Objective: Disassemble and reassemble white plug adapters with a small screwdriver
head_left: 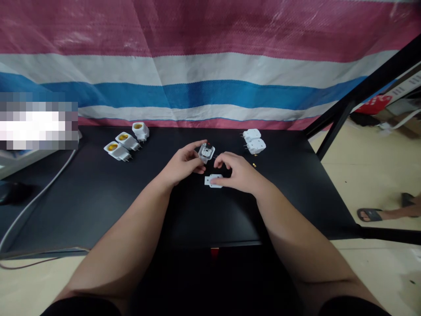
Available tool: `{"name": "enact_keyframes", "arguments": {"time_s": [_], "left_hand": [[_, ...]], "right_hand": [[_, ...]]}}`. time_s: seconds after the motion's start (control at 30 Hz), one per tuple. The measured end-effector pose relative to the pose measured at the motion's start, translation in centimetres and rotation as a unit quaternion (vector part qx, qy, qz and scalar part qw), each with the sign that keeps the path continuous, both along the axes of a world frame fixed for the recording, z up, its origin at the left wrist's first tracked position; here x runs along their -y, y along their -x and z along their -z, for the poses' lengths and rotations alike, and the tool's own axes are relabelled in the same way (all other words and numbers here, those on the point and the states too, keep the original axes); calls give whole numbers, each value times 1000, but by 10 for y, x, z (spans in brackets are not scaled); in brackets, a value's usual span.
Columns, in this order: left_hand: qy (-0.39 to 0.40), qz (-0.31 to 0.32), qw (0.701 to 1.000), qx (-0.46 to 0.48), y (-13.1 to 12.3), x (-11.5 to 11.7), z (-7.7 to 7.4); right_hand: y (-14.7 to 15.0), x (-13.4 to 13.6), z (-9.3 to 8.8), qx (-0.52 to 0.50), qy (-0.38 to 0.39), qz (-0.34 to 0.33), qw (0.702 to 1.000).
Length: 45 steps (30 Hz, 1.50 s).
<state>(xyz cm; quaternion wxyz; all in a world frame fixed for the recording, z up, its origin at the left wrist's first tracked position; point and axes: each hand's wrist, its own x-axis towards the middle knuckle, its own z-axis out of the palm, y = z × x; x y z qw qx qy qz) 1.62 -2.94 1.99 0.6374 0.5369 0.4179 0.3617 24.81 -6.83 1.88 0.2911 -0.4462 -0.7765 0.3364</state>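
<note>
My left hand (pixel 185 163) grips an opened white housing (pixel 207 152) with dark and red parts inside, its thumb and fingers at the left rim. Just to the right, my right hand (pixel 237 172) has its index finger curled near the housing, and its thumb rests on a flat white cover piece (pixel 215 181) lying on the black table. Whether the curled fingers hold a small part cannot be made out. Two white plug pieces with pins (pixel 255 145) sit together farther right, with tiny brass pieces (pixel 254 165) in front of them.
Three white plug sockets with gold interiors (pixel 126 141) stand at the back left of the black table (pixel 98 197). A cable (pixel 42 191) runs along the left side. Behind hangs a striped sheet (pixel 210 94). A black metal frame (pixel 348 103) and a person's sandalled foot (pixel 370 214) are at right.
</note>
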Motion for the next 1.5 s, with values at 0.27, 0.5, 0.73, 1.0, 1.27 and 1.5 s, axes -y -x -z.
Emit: {"name": "enact_keyframes", "arguments": {"time_s": [0.27,0.5,0.73,1.0,1.27,1.5], "left_hand": [[76,-45,993,-80,9,-8,-8],[168,34,984,-58,8,-4,-12],[185,50,981,-20,6,-5,-5],[165,60,984,-12,7,-5,4],[161,70,984,-14,7,-3,-1],[132,80,987,-32,8,-2,1]], "right_hand": [[-4,8,-13,112,-10,-104,988],[-17,2,-14,-29,-145,21,989],[1,0,5,21,-180,-21,983],[2,0,5,25,-160,-13,987],[4,0,3,22,-120,-10,992],[5,0,-5,57,-75,-5,996]]}}
